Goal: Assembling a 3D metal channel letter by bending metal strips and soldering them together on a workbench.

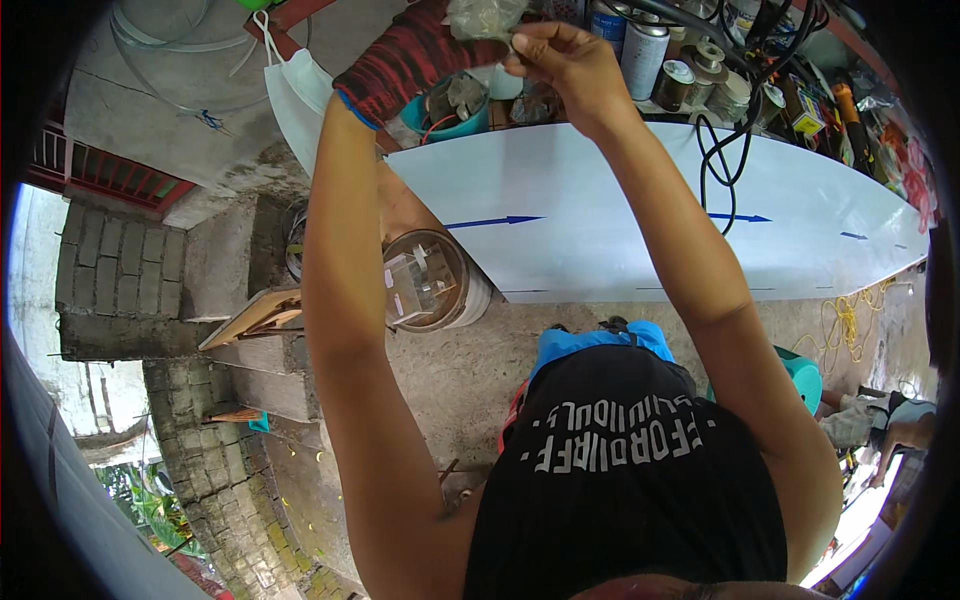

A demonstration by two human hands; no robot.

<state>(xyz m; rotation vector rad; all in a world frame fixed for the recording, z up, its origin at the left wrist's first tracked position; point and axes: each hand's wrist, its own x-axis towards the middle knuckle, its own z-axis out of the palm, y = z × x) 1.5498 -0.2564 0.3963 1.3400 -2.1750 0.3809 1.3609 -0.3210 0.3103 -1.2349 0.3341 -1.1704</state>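
Observation:
My left hand [408, 62], in a red and black striped knit glove with a blue cuff, is at the top edge of the view. A crumpled clear plastic bag [485, 16] lies against its fingers, which appear closed round it; the upper part of this hand is cut off. My bare right hand [572, 66] is just to the right, thumb and fingertips pinched on the lower edge of the bag. What the bag contains cannot be made out. Below the gloved hand stands a teal bucket [478, 122] with greyish lumps inside.
A long white panel [560, 230] with blue arrows lies beneath my forearms. Spray cans [643, 55], jars and black cables [715, 160] crowd the upper right. A white face mask [300, 95] hangs at upper left. A round bucket [470, 290] holds clear pieces. Another person [880, 425] is at far right.

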